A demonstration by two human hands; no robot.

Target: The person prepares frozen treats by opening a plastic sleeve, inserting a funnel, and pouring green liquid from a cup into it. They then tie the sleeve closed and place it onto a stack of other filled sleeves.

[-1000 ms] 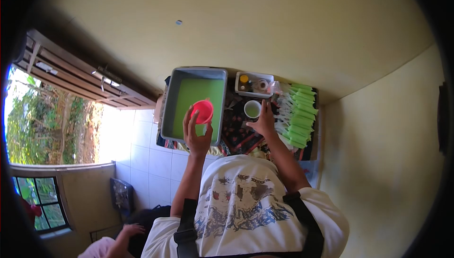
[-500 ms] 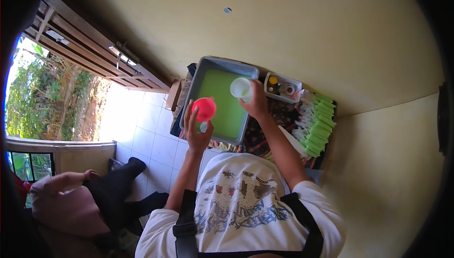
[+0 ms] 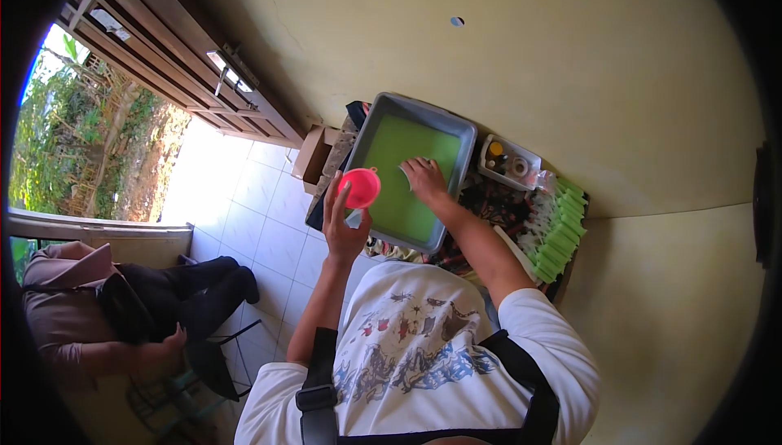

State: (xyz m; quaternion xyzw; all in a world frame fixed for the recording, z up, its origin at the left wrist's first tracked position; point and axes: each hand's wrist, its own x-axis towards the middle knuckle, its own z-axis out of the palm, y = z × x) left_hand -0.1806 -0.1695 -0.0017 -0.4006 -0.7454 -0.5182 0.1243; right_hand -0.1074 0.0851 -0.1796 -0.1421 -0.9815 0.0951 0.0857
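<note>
My left hand [image 3: 345, 233] holds a red funnel [image 3: 361, 189] upright over the near left side of a grey tub [image 3: 464, 176]. Something clear and pale, perhaps a plastic bag, shows just under the funnel between my fingers. Green liquid [image 3: 391, 213] fills the bottom of the tub. My right hand [image 3: 425, 179] is down at the liquid, fingers curled over a translucent cup. Only a pale edge of that cup shows beside the fingertips; the remainder is hidden by my hand or the liquid.
Right of the tub stands a white container [image 3: 511, 164] with small bottles and a tape roll. Several filled green plastic packets [image 3: 562, 233] lie in a row beyond it. A cardboard box [image 3: 316, 154] is left of the tub. A seated person [image 3: 122, 306] is at lower left, near an open door [image 3: 187, 54].
My right hand has lowered the cup from above the tub into the green liquid. My left hand keeps the funnel almost in place. The view has shifted, and the other person has changed posture.
</note>
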